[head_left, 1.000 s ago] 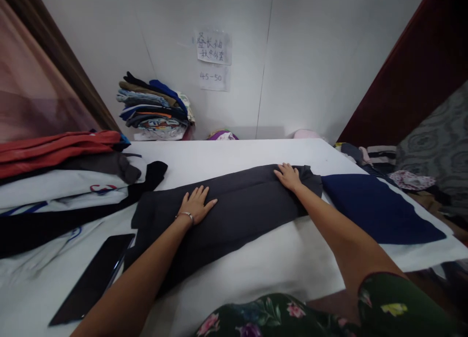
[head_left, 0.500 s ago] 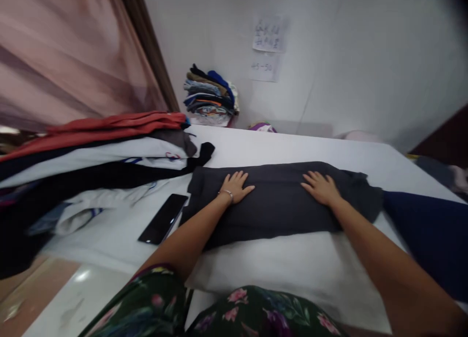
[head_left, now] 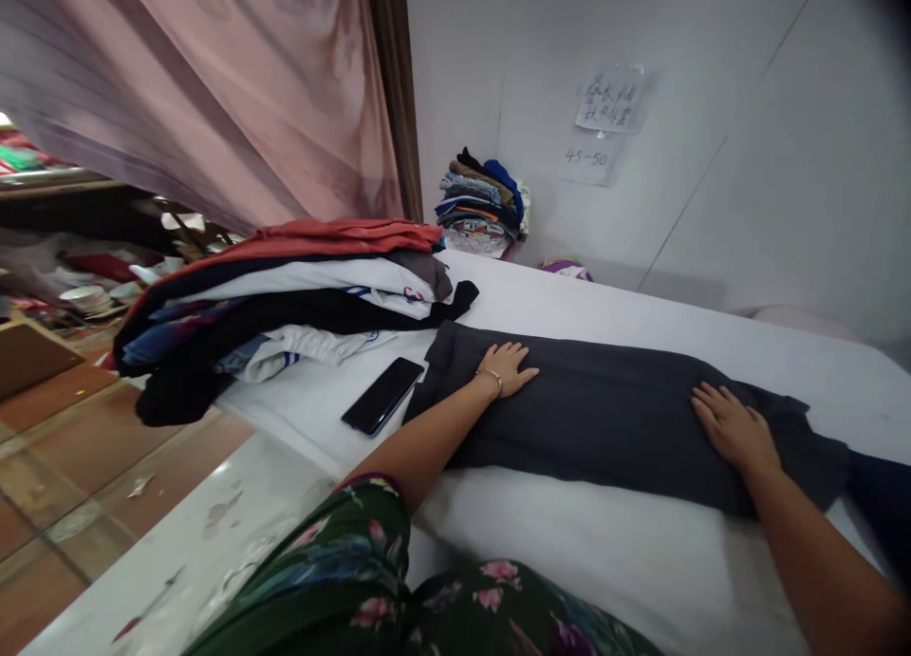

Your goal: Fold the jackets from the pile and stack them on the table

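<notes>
A dark grey garment [head_left: 604, 400] lies folded into a long, flat strip on the white table. On its left end rests my left hand [head_left: 507, 369], palm down with fingers spread and a bracelet at the wrist. Toward the other end my right hand [head_left: 734, 428] presses flat on the same cloth, fingers stretched out. Neither hand grips the fabric. Just left of the garment lies a black phone [head_left: 382, 396]. The garment's right end meets a navy cloth [head_left: 881, 499], partly cut off by the frame edge.
A heap of clothes [head_left: 320, 281] with a red piece on top covers the table's left side. Behind it stands a folded clothes stack [head_left: 480, 200] by the wall. Paper signs [head_left: 610, 101] hang on the wall, and a pink curtain [head_left: 285, 96] drapes at the left.
The view has swung left, so everything sits further right and more floor shows. My right hand has slid a little toward the garment's right end; my left stays near the left end.
</notes>
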`<state>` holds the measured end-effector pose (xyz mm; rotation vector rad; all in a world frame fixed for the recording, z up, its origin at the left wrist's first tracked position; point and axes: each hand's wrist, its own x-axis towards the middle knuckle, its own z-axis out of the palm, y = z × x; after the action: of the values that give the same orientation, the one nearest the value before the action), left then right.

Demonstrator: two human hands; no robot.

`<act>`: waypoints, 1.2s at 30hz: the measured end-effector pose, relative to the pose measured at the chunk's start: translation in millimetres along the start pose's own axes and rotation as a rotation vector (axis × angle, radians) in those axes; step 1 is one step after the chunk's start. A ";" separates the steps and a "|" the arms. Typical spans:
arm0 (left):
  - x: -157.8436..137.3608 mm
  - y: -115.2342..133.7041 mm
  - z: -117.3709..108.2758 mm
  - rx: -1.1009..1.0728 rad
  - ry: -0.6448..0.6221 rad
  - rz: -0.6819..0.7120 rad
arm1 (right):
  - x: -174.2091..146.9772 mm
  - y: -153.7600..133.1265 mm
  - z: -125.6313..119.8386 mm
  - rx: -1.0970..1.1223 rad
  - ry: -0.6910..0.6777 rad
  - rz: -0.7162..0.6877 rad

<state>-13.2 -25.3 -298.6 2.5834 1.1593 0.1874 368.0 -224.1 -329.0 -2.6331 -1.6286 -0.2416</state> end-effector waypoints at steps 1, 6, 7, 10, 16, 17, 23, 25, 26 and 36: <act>-3.4 -2.5 -2.0 0.010 0.007 -0.023 | -0.1 -0.1 -0.6 0.014 0.009 0.001; -26.5 -31.4 -12.6 0.101 0.023 -0.201 | 0.1 0.9 -0.3 0.044 0.024 -0.008; -31.1 -37.5 -14.2 0.126 0.031 -0.239 | 0.0 1.5 0.7 0.044 0.027 -0.012; -41.8 -48.6 -17.7 0.185 0.082 -0.330 | 0.1 4.5 4.4 0.048 0.043 -0.027; -44.9 -47.4 -20.7 0.227 0.132 -0.471 | 9.9 -9.9 -10.7 0.036 -0.033 0.025; -44.1 -47.2 -21.0 0.226 0.124 -0.472 | 10.5 -20.9 -18.4 0.037 -0.061 0.031; -40.0 -53.5 -19.8 0.255 0.133 -0.469 | -14.3 -131.6 -47.0 0.218 -0.018 -0.280; -38.8 -56.1 -19.2 0.252 0.126 -0.471 | -25.6 -160.4 -41.8 0.232 -0.026 -0.404; -38.2 -56.8 -19.1 0.249 0.122 -0.470 | -30.0 -169.0 -38.3 0.230 -0.005 -0.422; -48.5 -53.9 -35.2 0.092 0.093 -0.370 | -65.0 -143.9 -37.8 0.617 0.168 -0.427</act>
<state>-92.0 -19.9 -282.7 2.4001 1.6883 0.1754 206.9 -221.3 -308.8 -1.7656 -1.8186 0.0328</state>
